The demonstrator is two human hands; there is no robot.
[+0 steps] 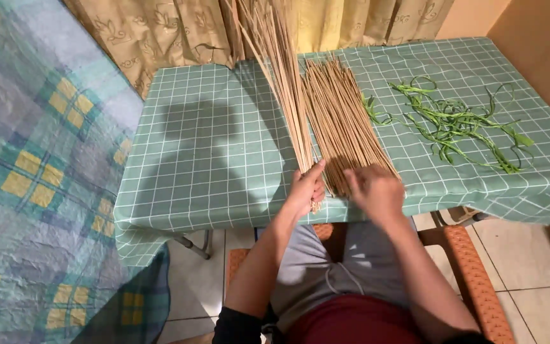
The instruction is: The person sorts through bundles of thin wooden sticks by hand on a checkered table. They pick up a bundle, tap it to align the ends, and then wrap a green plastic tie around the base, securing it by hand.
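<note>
My left hand is closed around the near end of a bundle of thin tan sticks that slants up and away toward the curtain. My right hand rests, fingers down, on the near ends of a second pile of tan sticks lying flat on the green checked tablecloth. The two stick groups lie side by side, the held one to the left. A scatter of green leaf strips lies on the cloth to the right of the flat pile.
A beige patterned curtain hangs behind the table. To the left is a bed with a blue and yellow plaid cover. I sit on an orange woven chair over a tiled floor; a tan wall stands at right.
</note>
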